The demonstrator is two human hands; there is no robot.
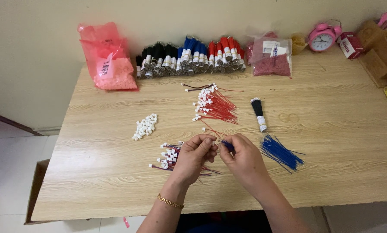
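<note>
The fingers (208,142) of the left hand (193,157) were pinched shut on a small white connector with a red wire (210,128), while the right hand (243,159) gripped a blue wire (227,146) between thumb and forefinger, the two hands touching above the wooden table (331,164). Finished wired connectors (169,156) lay just under the left hand, loose blue wires (282,152) just beside the right, and red-wired connectors (215,105), loose white connectors (145,126) and a black wire bundle (259,113) farther back.

pink bag (108,60) back-left | clear bag (272,58) back-centre | red box (351,45) back-right
</note>
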